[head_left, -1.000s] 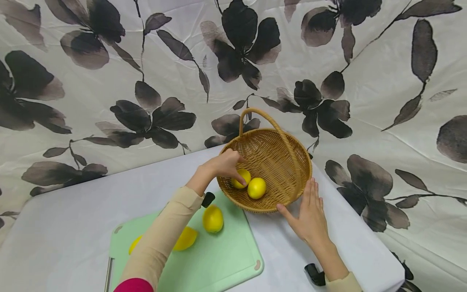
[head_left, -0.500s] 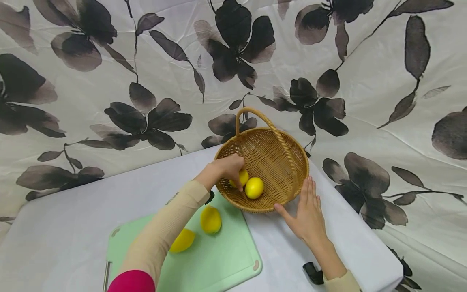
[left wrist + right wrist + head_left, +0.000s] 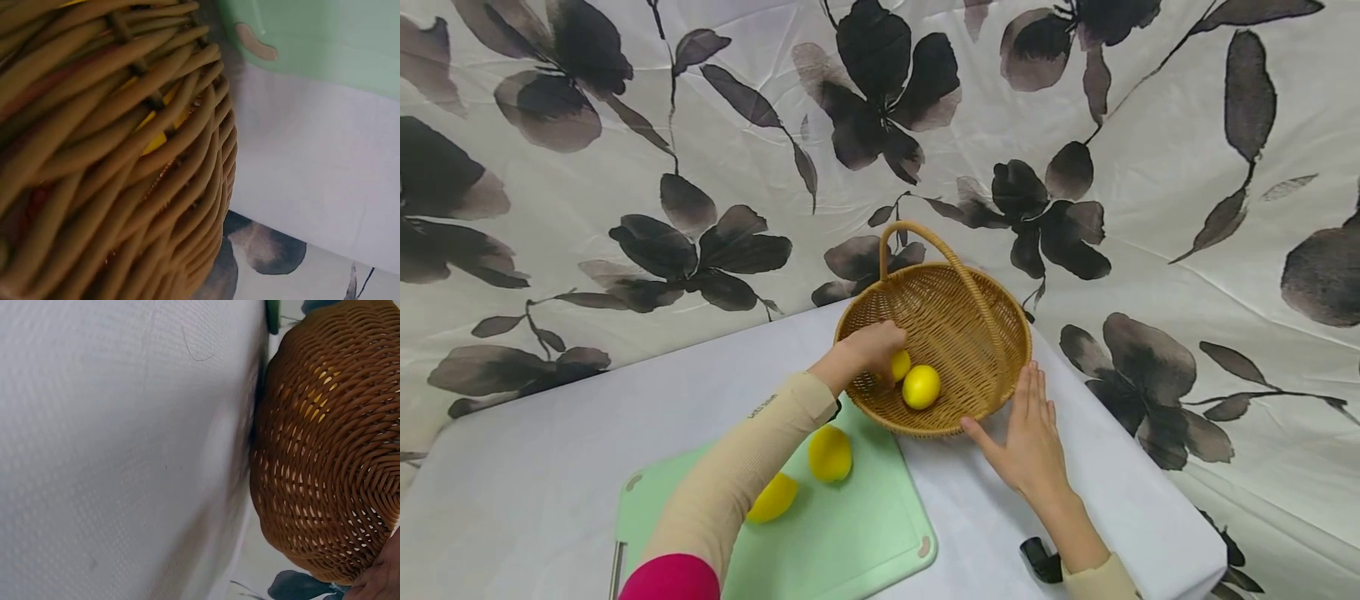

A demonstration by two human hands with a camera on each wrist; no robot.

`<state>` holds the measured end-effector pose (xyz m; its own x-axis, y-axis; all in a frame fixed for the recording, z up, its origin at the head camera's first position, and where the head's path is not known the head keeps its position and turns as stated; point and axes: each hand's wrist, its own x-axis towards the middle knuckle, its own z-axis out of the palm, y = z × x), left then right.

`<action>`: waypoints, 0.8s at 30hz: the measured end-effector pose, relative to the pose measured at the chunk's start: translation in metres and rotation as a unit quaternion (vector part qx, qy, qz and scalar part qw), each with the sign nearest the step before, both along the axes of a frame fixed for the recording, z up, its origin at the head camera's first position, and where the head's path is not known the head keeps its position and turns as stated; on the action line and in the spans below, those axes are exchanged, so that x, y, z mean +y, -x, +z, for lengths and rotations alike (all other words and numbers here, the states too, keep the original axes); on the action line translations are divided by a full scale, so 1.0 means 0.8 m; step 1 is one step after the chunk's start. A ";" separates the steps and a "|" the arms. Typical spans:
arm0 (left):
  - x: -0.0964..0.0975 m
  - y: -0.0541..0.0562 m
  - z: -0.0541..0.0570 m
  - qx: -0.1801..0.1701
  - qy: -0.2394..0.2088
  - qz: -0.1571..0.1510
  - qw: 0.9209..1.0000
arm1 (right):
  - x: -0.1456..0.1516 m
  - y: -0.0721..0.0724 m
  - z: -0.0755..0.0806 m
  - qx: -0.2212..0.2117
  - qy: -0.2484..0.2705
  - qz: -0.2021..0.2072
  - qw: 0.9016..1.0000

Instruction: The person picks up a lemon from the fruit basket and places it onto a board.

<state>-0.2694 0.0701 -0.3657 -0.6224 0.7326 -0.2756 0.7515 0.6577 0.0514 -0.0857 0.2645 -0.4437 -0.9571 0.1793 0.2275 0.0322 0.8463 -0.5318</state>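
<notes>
A wicker basket (image 3: 958,333) with an arched handle appears tilted toward me at the table's back edge. Inside it, my left hand (image 3: 876,346) curls its fingers over a yellow lemon (image 3: 900,364), mostly hidden under the hand. A second lemon (image 3: 921,387) lies right beside it on the wicker. My right hand (image 3: 1036,454) rests against the basket's near right side, fingers straight, thumb at the rim. Woven basket wall (image 3: 156,187) fills much of the left wrist view. The right wrist view shows the basket's underside (image 3: 337,437), with yellow glimpsed through the weave.
A green cutting board (image 3: 868,525) lies left of the basket, bearing a lemon (image 3: 831,454) and another lemon (image 3: 773,498) partly behind my left forearm. The white-covered table (image 3: 550,467) meets a floral cloth (image 3: 715,125) hanging behind it.
My left hand has lowered slightly and its fingers have closed over the left lemon in the basket. The right hand stays against the basket. The head view has shifted a little.
</notes>
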 end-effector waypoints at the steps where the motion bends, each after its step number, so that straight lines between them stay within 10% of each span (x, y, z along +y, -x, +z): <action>1: -0.002 0.000 0.001 -0.002 -0.004 0.000 1.000 | -0.001 0.000 0.000 -0.002 -0.001 0.000 1.000; 24: -0.058 -0.019 0.047 -0.018 -0.202 -0.041 0.978 | -0.002 -0.003 0.003 -0.009 0.001 0.007 1.000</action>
